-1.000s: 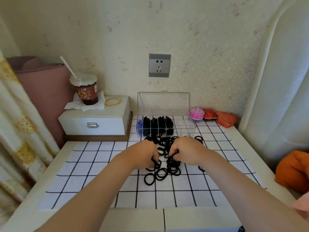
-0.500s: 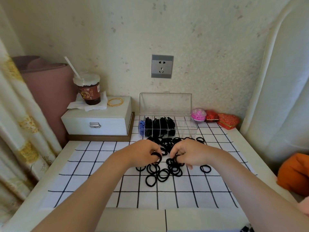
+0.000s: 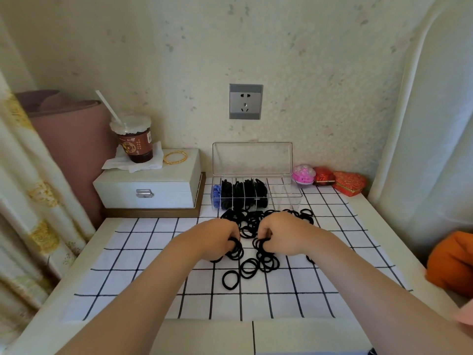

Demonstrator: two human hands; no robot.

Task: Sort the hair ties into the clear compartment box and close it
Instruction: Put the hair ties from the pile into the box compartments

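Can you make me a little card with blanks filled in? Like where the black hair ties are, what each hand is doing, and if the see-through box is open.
hair ties: black, heaped on the checked cloth in front of the clear box
left hand: curled round some ties
right hand: curled round some ties
lid: open, standing up
inside the box: blue bits at the left end, black ties in the middle, right end empty
job: not finished yet
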